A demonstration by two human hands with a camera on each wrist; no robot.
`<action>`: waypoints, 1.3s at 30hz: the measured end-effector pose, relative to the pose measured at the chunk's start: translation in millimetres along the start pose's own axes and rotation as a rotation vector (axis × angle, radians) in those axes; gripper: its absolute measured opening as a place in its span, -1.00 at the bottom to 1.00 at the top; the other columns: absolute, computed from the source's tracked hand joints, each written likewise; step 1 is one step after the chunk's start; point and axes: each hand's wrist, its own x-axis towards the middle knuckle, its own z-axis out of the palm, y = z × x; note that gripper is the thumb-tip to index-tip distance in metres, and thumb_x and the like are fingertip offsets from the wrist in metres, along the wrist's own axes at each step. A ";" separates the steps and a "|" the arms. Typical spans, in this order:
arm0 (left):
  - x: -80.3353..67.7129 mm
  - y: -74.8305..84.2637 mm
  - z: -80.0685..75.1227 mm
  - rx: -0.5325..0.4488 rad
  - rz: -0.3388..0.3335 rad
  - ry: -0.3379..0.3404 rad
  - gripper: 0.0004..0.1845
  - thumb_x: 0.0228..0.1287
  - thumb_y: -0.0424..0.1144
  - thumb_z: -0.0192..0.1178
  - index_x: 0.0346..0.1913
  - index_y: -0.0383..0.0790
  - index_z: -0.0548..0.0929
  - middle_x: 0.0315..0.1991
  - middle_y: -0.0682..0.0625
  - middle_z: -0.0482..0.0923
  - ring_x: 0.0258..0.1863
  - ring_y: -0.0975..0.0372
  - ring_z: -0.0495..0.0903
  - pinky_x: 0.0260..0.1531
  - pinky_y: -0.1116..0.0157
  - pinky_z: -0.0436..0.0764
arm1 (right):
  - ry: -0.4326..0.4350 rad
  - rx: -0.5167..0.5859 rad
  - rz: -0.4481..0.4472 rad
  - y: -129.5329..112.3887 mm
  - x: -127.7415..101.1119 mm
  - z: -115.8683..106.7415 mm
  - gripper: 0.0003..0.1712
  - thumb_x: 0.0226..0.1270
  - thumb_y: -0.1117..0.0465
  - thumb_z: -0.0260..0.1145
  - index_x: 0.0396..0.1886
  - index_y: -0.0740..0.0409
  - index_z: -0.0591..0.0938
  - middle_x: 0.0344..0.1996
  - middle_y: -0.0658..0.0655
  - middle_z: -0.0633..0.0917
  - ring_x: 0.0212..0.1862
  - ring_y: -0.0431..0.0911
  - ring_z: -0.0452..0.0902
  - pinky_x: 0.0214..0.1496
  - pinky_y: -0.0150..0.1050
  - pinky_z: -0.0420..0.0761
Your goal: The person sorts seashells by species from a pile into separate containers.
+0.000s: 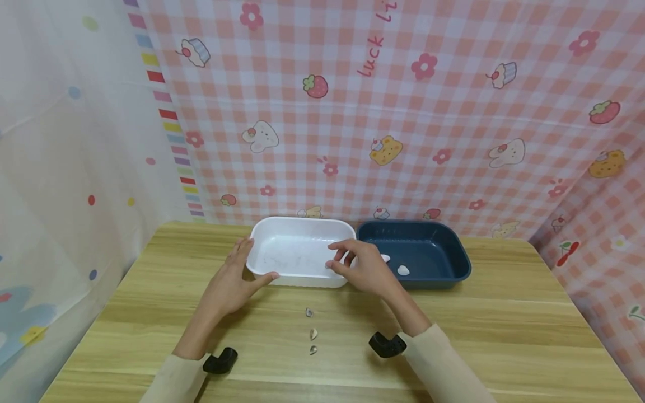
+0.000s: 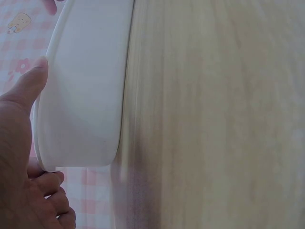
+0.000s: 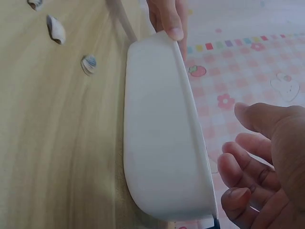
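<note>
A white plastic basin (image 1: 302, 281) stands near the back of the wooden table. My left hand (image 1: 233, 282) grips its left end, the thumb on the front rim and the fingers round the left side, as the left wrist view shows at the basin's wall (image 2: 86, 90). Over the basin's right part hovers my right hand (image 1: 364, 265), fingers loosely bent with nothing seen between them. In front lie three small seashells: a greyish one (image 1: 309, 312), a pale one (image 1: 314, 334) and a darker one (image 1: 313, 350).
Right beside the white basin is a dark blue basin (image 1: 443, 282), holding two white shells, one (image 1: 403, 270) plainly seen and another (image 1: 385, 258) partly behind my right hand. A pink checked cloth (image 1: 342, 129) hangs behind the table (image 1: 504, 324).
</note>
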 end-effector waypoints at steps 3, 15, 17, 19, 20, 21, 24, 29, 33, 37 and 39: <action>-0.6 0.3 -0.7 0.000 0.004 0.003 0.26 0.17 0.58 0.12 0.67 -0.18 -0.04 0.68 -0.24 -0.11 0.66 -0.16 -0.11 0.48 -0.34 0.14 | -0.011 0.014 -0.011 -3.2 -4.9 2.1 -0.56 0.39 0.04 0.44 0.18 0.13 0.71 -0.27 -0.04 0.71 -0.29 -0.21 0.60 -0.39 -0.36 0.56; 0.1 0.8 -0.1 -0.004 0.007 -0.002 0.25 0.17 0.58 0.13 0.67 -0.17 -0.05 0.68 -0.23 -0.11 0.67 -0.15 -0.11 0.48 -0.35 0.16 | -0.067 0.014 -0.055 -13.6 -22.5 13.2 -0.62 0.37 0.12 0.45 0.16 0.04 0.71 -0.39 -0.13 0.71 -0.37 -0.30 0.56 -0.30 -0.40 0.60; 0.1 0.7 0.0 -0.006 0.007 -0.004 0.25 0.17 0.58 0.13 0.67 -0.16 -0.05 0.68 -0.22 -0.11 0.67 -0.15 -0.11 0.48 -0.34 0.16 | -0.078 0.024 -0.065 -13.5 -24.9 16.2 -0.61 0.37 0.12 0.45 0.16 0.06 0.71 -0.40 -0.12 0.71 -0.38 -0.32 0.56 -0.29 -0.40 0.61; -0.2 0.6 -0.1 -0.008 0.007 -0.004 0.25 0.17 0.57 0.13 0.67 -0.16 -0.05 0.68 -0.22 -0.10 0.67 -0.14 -0.12 0.48 -0.35 0.15 | -0.087 0.035 -0.072 -12.9 -26.9 19.4 -0.60 0.36 0.12 0.46 0.16 0.08 0.71 -0.41 -0.11 0.72 -0.38 -0.32 0.56 -0.30 -0.40 0.62; -0.2 0.4 0.1 -0.009 0.006 -0.004 0.24 0.17 0.57 0.13 0.67 -0.16 -0.05 0.68 -0.22 -0.10 0.67 -0.14 -0.12 0.48 -0.35 0.15 | -0.088 0.041 -0.077 -12.4 -27.7 21.3 -0.59 0.36 0.11 0.46 0.16 0.10 0.71 -0.41 -0.11 0.72 -0.39 -0.33 0.56 -0.30 -0.39 0.63; -0.4 0.3 0.0 -0.011 0.006 -0.004 0.24 0.17 0.57 0.13 0.67 -0.15 -0.05 0.68 -0.21 -0.10 0.67 -0.14 -0.12 0.48 -0.35 0.15 | -0.088 0.044 -0.082 -12.3 -28.4 22.8 -0.59 0.36 0.10 0.46 0.16 0.11 0.71 -0.42 -0.11 0.72 -0.39 -0.33 0.56 -0.30 -0.37 0.64; -0.6 0.1 0.3 -0.012 0.006 -0.003 0.24 0.17 0.58 0.13 0.68 -0.15 -0.05 0.68 -0.19 -0.10 0.68 -0.12 -0.14 0.48 -0.35 0.15 | -0.089 0.056 -0.098 -10.7 -30.1 28.1 -0.60 0.35 0.11 0.47 0.13 0.13 0.72 -0.44 -0.11 0.72 -0.40 -0.34 0.56 -0.30 -0.32 0.66; -0.4 -0.2 0.7 -0.011 0.011 -0.002 0.25 0.16 0.59 0.12 0.68 -0.14 -0.05 0.68 -0.18 -0.09 0.68 -0.12 -0.14 0.48 -0.34 0.15 | -0.119 0.065 -0.122 -7.2 -33.2 36.7 -0.61 0.35 0.14 0.47 0.13 0.12 0.72 -0.44 -0.11 0.72 -0.40 -0.36 0.56 -0.30 -0.35 0.67; 0.0 -0.1 0.7 -0.011 0.012 -0.004 0.25 0.16 0.60 0.11 0.68 -0.14 -0.05 0.68 -0.19 -0.09 0.68 -0.12 -0.13 0.47 -0.35 0.16 | -0.174 0.095 -0.106 -4.4 -35.3 43.0 -0.60 0.35 0.19 0.47 0.15 0.15 0.71 -0.44 -0.10 0.73 -0.41 -0.35 0.56 -0.32 -0.41 0.64; 0.1 0.1 0.4 -0.013 0.007 -0.007 0.25 0.15 0.60 0.11 0.68 -0.13 -0.05 0.69 -0.18 -0.10 0.67 -0.12 -0.13 0.46 -0.36 0.18 | -0.207 0.120 -0.078 -1.4 -36.2 49.4 -0.61 0.33 0.18 0.48 0.12 0.16 0.71 -0.44 -0.10 0.74 -0.43 -0.34 0.56 -0.34 -0.42 0.63; 0.1 0.1 0.3 -0.014 0.005 -0.007 0.25 0.15 0.60 0.11 0.68 -0.13 -0.05 0.69 -0.18 -0.10 0.68 -0.12 -0.13 0.46 -0.36 0.17 | -0.214 0.117 -0.068 0.1 -36.5 52.1 -0.62 0.33 0.15 0.49 0.10 0.15 0.72 -0.44 -0.11 0.73 -0.43 -0.35 0.55 -0.35 -0.42 0.62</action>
